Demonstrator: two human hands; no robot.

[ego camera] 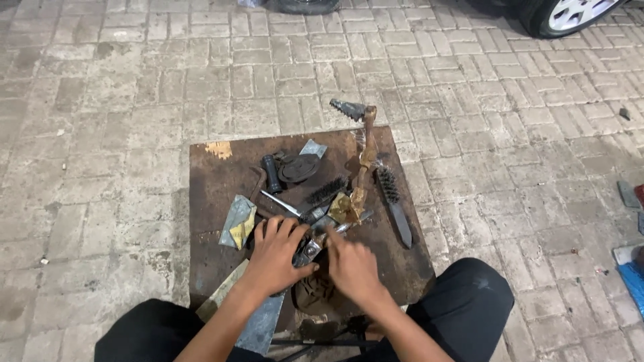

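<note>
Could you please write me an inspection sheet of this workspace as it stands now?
Surface: rusty brown board lying on brick paving.
Job's things: small metal part, pressed between both hands.
Clutter: wire brush, second brush, round dark disc, black cylinder, sandpaper scraps, rusty lever.
Grips: left hand wrapped over the part; right hand pressing its end.
Cables: nothing seen.
Surroundings: car wheel top right, blue item at the right edge.
</note>
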